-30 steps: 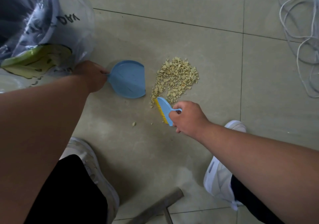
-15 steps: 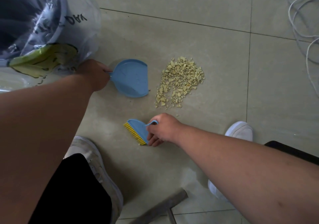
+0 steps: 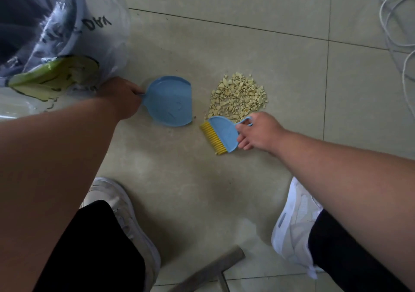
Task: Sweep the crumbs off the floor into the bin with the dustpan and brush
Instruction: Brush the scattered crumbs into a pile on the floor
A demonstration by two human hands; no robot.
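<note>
Fingers [image 3: 243, 144] grip blue plastic brush [image 3: 222, 133] beside jagged crumbs [image 3: 239, 97].

Counted near the one crumb pile [image 3: 238, 97]: one dustpan [image 3: 169, 103], one brush [image 3: 221, 135], two hands [image 3: 122, 97] [image 3: 260, 130], two shoes [image 3: 125, 219] [image 3: 292, 226], one bagged bin [image 3: 56, 33].
</note>
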